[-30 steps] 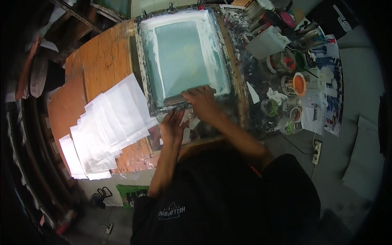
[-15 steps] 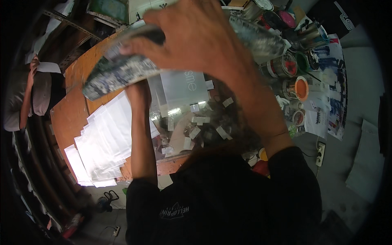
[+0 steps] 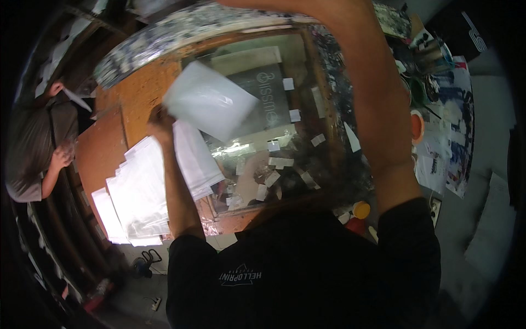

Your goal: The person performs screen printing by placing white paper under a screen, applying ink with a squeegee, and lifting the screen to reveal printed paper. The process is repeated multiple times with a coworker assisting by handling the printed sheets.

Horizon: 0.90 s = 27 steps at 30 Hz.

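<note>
Screen frame (image 3: 181, 27): raised higher than before by right hand (image 3: 307, 8), grip cut off, cannot tell. Left hand (image 3: 160, 118): closed on white sheet (image 3: 209, 107), newly lifted over the printing bed (image 3: 285, 159).

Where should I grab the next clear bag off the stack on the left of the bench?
Likely by a loose edge of the top bag of the fanned stack of clear bags, coming from above on the side nearest the left hand. They lie flat and overlapped, so a free corner peels easiest.

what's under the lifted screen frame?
Under the raised screen frame: a print bed with a dark printed panel and white tape tabs. The left hand holds a clear bag over it. The bed's right edge is hidden behind the right forearm.
</note>
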Tool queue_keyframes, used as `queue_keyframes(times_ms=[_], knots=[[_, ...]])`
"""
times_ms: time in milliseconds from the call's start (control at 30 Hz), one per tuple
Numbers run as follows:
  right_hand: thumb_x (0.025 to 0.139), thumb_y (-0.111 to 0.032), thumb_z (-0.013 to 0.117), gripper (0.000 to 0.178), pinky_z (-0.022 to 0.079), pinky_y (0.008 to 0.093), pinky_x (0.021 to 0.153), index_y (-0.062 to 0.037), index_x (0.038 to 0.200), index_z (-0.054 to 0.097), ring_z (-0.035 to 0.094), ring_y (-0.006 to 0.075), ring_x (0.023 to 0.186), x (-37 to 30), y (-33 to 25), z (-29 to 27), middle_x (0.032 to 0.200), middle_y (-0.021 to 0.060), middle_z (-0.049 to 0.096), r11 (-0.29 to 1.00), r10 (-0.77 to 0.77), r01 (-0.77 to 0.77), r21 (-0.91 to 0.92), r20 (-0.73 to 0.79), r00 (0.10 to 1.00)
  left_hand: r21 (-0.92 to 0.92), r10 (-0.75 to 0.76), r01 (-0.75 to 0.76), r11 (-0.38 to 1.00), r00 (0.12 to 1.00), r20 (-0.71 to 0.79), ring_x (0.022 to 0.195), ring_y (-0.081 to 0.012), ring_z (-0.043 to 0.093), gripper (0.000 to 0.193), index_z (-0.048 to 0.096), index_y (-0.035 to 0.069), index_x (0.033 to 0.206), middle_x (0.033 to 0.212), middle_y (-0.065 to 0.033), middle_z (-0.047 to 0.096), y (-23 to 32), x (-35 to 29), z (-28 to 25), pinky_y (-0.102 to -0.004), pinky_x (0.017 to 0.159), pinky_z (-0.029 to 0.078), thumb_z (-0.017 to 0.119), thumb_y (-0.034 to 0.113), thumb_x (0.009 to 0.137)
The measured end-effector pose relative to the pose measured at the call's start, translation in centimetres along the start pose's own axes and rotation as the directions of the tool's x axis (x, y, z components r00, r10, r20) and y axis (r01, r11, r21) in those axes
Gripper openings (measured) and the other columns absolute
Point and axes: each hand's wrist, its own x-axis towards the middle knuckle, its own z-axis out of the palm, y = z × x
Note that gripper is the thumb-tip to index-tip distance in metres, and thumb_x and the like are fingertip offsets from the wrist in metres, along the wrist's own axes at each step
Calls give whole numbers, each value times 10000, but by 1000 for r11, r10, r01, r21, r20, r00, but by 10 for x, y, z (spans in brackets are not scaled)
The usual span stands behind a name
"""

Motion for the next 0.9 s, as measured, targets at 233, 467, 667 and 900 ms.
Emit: queue_keyframes(times_ms=[233, 467, 667, 900], knots=[[948, -451, 711, 621, 425, 414, 514, -7, 536, 571, 423, 196, 421, 4, -1, 14, 436, 65, 453, 996, 34, -35, -80, -11, 999, 688, 568, -450, 570, 820, 67, 1565, -454, 216, 593, 514, 65, 1479, 1664, -242, 291, -44, -174, -59, -754, 1204, 74, 703, 272, 957], [987, -464, 657, 626, 412, 375, 461, -5, 567, 590, 447, 178, 452, -2, 0, 15, 493, 54, 508, 995, 58, -54, -78, 48, 997, 357, 389, -518, 778, 842, 374, 1572, -478, 151, 605, 430, 130, 1583, 1682, -259, 239, 78, -207, 128, -771, 1180, 80, 558, 364, 1040], [1022, -318, 605, 439, 413, 291, 416, 8, 735, 673, 463, 135, 468, -7, 23, 10, 558, 38, 525, 987, -10, -16, 161, 155, 988, 169, 365, -496, 852, 793, 487, 1572, -460, 178, 615, 409, 68, 1576, 1673, -283, 238, 136, -200, 172, -702, 1220, 107, 552, 330, 1038], [1020, -237, 611, 317, 442, 243, 411, 60, 975, 709, 494, 115, 505, -16, 37, 11, 690, 80, 609, 969, -197, 209, 130, -97, 976, 367, 319, -500, 784, 833, 452, 1598, -429, 114, 553, 459, 63, 1532, 1677, -222, 278, 109, -227, 142, -786, 1170, 2, 557, 246, 1020]])
